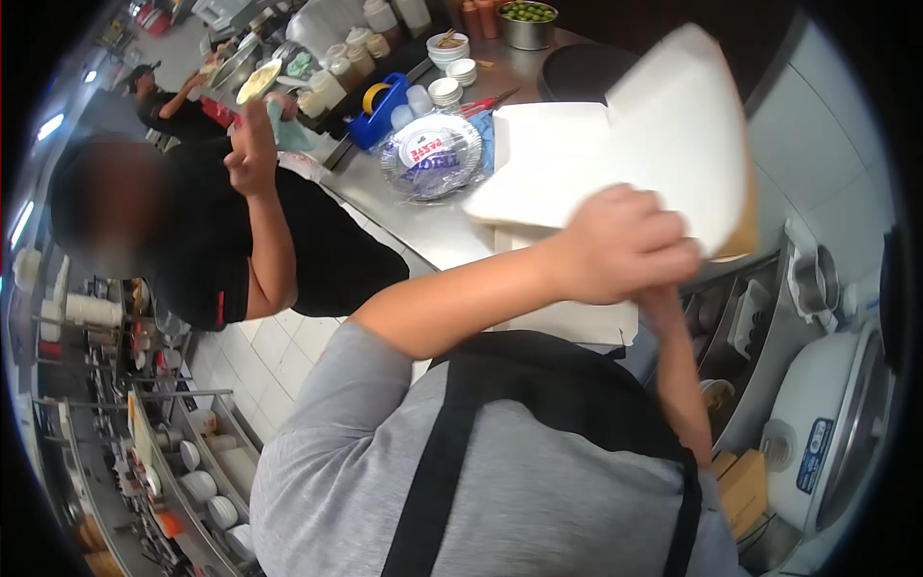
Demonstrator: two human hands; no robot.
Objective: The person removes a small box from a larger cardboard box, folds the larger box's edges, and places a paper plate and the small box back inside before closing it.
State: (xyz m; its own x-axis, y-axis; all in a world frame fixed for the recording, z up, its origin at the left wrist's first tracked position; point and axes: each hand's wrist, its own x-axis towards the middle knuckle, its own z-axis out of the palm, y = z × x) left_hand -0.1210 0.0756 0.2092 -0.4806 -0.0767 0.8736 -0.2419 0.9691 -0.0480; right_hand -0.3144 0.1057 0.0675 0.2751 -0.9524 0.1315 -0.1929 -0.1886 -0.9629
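Observation:
My left hand point(625, 240) is closed on the edge of a white open takeout box point(673, 125), held tilted above the steel counter point(423, 226). My left forearm reaches to it from my grey sleeve. My right forearm rises from below, and my right hand point(663, 300) sits under the left hand and the box, mostly hidden, so its grip does not show. More flat white boxes point(577, 322) lie beneath on the counter.
A wrapped stack of paper plates point(433, 154), a blue caddy point(380, 111), small white bowls point(445, 91) and a bowl of limes point(527, 14) stand on the counter. A co-worker in black point(288, 250) stands left, raising a plate point(258, 82). A white rice cooker point(827, 433) is at right.

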